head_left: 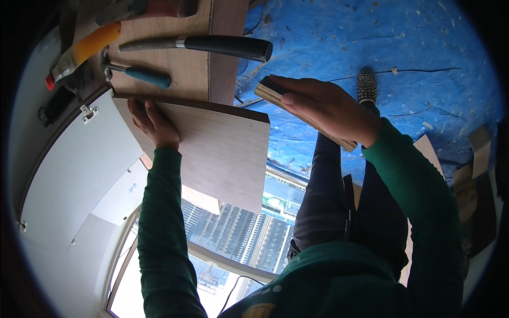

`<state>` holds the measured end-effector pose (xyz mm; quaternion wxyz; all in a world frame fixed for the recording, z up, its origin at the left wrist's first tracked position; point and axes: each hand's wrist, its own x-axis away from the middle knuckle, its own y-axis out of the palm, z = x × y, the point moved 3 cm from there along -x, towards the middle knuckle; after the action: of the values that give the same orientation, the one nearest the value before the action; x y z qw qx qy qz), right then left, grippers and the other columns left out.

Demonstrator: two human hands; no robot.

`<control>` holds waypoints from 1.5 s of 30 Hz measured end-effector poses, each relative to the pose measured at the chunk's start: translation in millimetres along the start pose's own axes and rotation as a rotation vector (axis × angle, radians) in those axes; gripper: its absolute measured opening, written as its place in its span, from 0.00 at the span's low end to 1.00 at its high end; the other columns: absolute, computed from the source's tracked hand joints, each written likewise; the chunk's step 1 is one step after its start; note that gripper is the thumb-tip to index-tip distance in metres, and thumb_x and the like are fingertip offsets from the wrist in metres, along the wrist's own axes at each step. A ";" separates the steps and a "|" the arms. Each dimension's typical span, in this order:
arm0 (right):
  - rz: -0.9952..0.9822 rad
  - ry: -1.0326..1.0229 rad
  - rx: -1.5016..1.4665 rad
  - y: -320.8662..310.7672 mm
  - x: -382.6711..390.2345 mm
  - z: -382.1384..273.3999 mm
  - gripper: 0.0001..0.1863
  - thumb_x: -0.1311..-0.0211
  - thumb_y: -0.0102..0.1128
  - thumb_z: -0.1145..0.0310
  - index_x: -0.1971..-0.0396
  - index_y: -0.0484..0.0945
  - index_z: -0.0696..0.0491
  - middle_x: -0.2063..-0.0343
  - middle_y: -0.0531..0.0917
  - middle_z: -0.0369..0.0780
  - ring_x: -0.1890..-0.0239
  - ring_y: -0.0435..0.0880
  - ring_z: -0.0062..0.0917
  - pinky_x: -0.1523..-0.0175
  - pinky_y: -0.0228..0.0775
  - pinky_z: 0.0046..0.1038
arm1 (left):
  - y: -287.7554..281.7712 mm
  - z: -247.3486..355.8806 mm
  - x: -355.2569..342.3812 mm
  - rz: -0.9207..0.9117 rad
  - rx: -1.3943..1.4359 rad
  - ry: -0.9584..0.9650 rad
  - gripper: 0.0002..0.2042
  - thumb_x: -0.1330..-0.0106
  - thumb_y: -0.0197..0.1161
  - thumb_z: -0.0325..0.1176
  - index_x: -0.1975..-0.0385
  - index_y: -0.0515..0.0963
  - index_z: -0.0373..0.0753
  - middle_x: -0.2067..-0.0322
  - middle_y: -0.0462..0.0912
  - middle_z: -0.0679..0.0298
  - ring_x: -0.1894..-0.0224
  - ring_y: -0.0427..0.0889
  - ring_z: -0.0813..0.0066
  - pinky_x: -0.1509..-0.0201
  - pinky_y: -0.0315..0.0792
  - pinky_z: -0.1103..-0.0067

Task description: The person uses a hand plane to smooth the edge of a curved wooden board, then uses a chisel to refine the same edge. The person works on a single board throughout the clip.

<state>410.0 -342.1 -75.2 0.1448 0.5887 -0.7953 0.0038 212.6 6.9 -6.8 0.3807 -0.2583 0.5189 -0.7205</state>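
Observation:
A pale wood-grain panel (pixel 222 143) with a dark far edge lies in front of me, at the left of the middle. My left hand (pixel 154 124) rests on its face near the far left corner, fingers stretched out and pressing lightly on it. To the right, away from the panel, my right hand (pixel 339 108) is closed around a narrow plywood block (pixel 305 114). Layered edges show along the block's side, and its upper face looks dark. My right palm hides much of that face.
Beyond the panel, a wooden board (pixel 175 66) carries a black-handled tool (pixel 228 46), a teal-handled hammer (pixel 140 74) and a yellow-orange tool (pixel 95 42). White hinged doors (pixel 79 159) stand at left. Blue sheeting (pixel 413 32) covers the floor; wood offcuts (pixel 469 185) lie right.

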 end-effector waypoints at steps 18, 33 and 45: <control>-0.013 0.036 -0.192 16.8 17.6 -30.4 0.29 0.16 0.45 0.54 0.25 0.67 0.54 0.65 0.74 0.42 0.63 0.76 0.28 0.52 0.71 0.32 | 0.3 3.0 2.8 0.011 0.005 -0.002 0.34 0.21 0.48 0.55 0.24 0.60 0.36 0.23 0.57 0.51 0.22 0.54 0.52 0.19 0.49 0.60; 0.048 -0.039 -0.049 30.3 -31.1 -25.9 0.29 0.16 0.48 0.55 0.26 0.67 0.56 0.65 0.76 0.43 0.65 0.76 0.30 0.55 0.71 0.35 | 0.7 3.9 0.9 0.016 -0.015 0.003 0.35 0.21 0.47 0.56 0.24 0.61 0.35 0.22 0.57 0.51 0.22 0.54 0.52 0.19 0.49 0.60; -0.021 0.006 -0.018 24.2 -32.2 -31.7 0.29 0.16 0.46 0.54 0.26 0.69 0.56 0.65 0.77 0.42 0.65 0.76 0.28 0.55 0.71 0.35 | 0.3 4.7 1.0 0.016 -0.002 0.007 0.36 0.21 0.48 0.56 0.24 0.60 0.35 0.22 0.57 0.50 0.22 0.53 0.50 0.19 0.49 0.59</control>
<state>403.0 -299.0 -48.4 0.1528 0.5958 -0.7885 -0.0032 215.7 3.5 -5.6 0.3844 -0.2522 0.5230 -0.7177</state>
